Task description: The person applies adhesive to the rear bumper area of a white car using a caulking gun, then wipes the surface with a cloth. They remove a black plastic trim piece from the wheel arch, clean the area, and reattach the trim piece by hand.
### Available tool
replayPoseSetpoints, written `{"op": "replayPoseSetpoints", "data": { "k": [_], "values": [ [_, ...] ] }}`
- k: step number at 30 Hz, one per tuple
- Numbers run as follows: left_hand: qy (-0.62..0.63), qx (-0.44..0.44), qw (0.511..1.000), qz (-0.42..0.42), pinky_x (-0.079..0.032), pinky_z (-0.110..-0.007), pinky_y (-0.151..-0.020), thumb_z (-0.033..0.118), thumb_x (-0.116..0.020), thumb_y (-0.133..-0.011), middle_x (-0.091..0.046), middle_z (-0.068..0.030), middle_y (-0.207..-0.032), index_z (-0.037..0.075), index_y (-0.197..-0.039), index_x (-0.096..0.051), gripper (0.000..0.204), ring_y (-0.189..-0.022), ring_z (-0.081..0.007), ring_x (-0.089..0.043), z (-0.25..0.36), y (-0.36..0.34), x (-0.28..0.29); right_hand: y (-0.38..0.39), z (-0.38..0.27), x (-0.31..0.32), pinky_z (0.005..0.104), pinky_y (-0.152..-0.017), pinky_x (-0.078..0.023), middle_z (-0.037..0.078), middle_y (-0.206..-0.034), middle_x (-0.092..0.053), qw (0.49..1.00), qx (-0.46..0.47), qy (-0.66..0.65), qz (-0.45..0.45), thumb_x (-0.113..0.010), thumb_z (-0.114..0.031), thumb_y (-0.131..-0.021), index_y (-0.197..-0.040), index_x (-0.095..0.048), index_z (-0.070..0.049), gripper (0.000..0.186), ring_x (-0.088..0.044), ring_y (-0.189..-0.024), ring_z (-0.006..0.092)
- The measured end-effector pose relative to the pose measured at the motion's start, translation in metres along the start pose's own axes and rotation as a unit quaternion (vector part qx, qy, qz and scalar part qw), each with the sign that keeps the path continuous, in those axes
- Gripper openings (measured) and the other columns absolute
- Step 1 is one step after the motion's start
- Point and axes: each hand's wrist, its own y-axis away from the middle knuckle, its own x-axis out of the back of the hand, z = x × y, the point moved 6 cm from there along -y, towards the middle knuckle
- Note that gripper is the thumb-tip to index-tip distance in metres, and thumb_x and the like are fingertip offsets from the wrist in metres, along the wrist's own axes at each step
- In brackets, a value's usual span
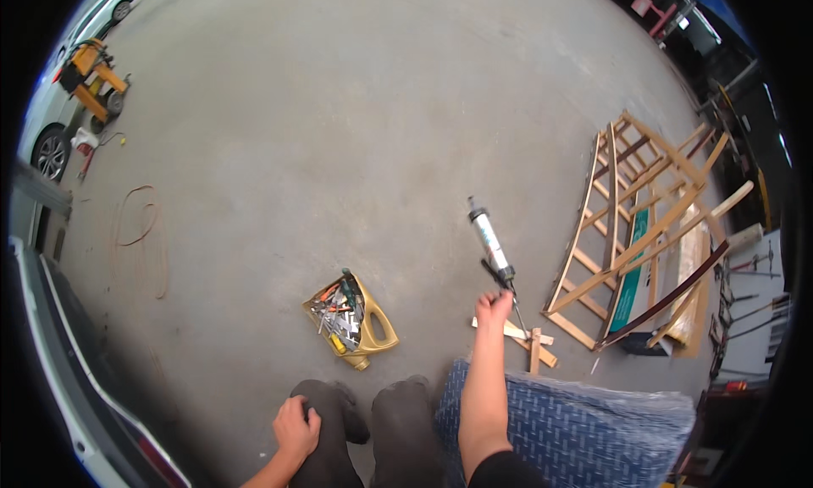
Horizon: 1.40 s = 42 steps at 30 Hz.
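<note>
In my right hand [494, 307] is a caulking gun [489, 238] with a pale, green-marked barrel and black end caps. My fingers are closed at its rear end, and the nozzle points away from me. A thin rod runs back from it toward the wooden pieces [535, 342] on the floor. My left hand [296, 426] rests on my left thigh with its thumb apart, holding nothing. Between my hands and farther out, a cut-open gold plastic jug [378, 329] lies on the floor, filled with hand tools [340, 313].
A bundle of blue patterned fabric wrapped in clear film [576, 429] lies beside my right leg. Wooden frames [610, 217] stand at the right around boxes. A car [85, 386] is close at the left, with a wheeled yellow machine [93, 77] farther off and a thin cord [140, 234] on the floor.
</note>
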Motion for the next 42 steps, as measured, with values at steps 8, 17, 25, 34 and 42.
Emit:
{"op": "replayPoseSetpoints", "data": {
  "k": [8,17,25,34,42],
  "values": [
    [0.532,0.261,0.731,-0.338,-0.047,-0.043,-0.093,0.042,-0.055,-0.095,-0.068,-0.0147,-0.112,-0.002,-0.121,-0.059,0.052,-0.111,-0.026,-0.062,0.099,0.116,0.082,0.509,-0.113,-0.056,0.0271,-0.035,-0.035,0.0,-0.055,-0.04,0.829,0.087,0.519,-0.191,-0.046,0.0,-0.081,-0.085,-0.042,-0.01,0.012,-0.039,-0.039,0.012],
    [0.759,0.369,0.474,-0.25,-0.046,-0.034,-0.05,0.06,-0.054,-0.088,-0.066,0.0002,-0.082,0.017,-0.094,-0.063,0.045,-0.067,-0.0162,-0.061,0.122,0.255,0.132,0.82,-0.127,0.021,0.0432,-0.075,-0.047,0.019,-0.092,-0.059,0.477,0.173,0.756,-0.413,-0.068,-0.016,-0.075,-0.106,-0.056,0.004,0.038,-0.057,-0.085,0.031],
    [0.677,0.346,0.589,-0.274,-0.055,-0.034,-0.058,0.061,-0.048,-0.092,-0.068,-0.0168,-0.101,0.005,-0.12,-0.058,0.064,-0.075,-0.024,-0.066,0.011,0.514,0.218,0.915,-0.117,0.159,0.0354,-0.082,-0.05,0.007,-0.098,-0.06,0.518,0.011,0.685,-0.512,-0.052,0.005,-0.08,-0.104,-0.06,-0.003,0.027,-0.058,-0.093,0.0219],
    [0.747,0.468,0.351,0.317,-0.048,-0.034,-0.049,0.034,-0.05,-0.091,-0.061,-0.0064,-0.069,0.009,-0.086,-0.065,0.03,-0.057,-0.0192,-0.06,-0.438,0.993,0.186,1.032,-0.083,0.333,0.0269,-0.038,-0.041,0.003,-0.07,-0.049,0.508,-0.031,0.76,-0.403,-0.052,0.0,-0.075,-0.095,-0.054,-0.003,0.02,-0.046,-0.051,0.0134],
    [0.804,0.159,0.062,0.57,-0.034,-0.047,-0.106,0.043,-0.047,-0.093,-0.062,-0.0057,-0.101,0.01,-0.106,-0.051,0.036,-0.092,-0.0254,-0.058,-0.586,1.16,0.326,1.15,-0.051,0.467,0.0281,-0.052,-0.043,0.002,-0.073,-0.05,0.55,-0.017,0.728,-0.409,-0.051,0.003,-0.071,-0.096,-0.055,-0.004,0.026,-0.047,-0.059,0.0139]
  ]
}}
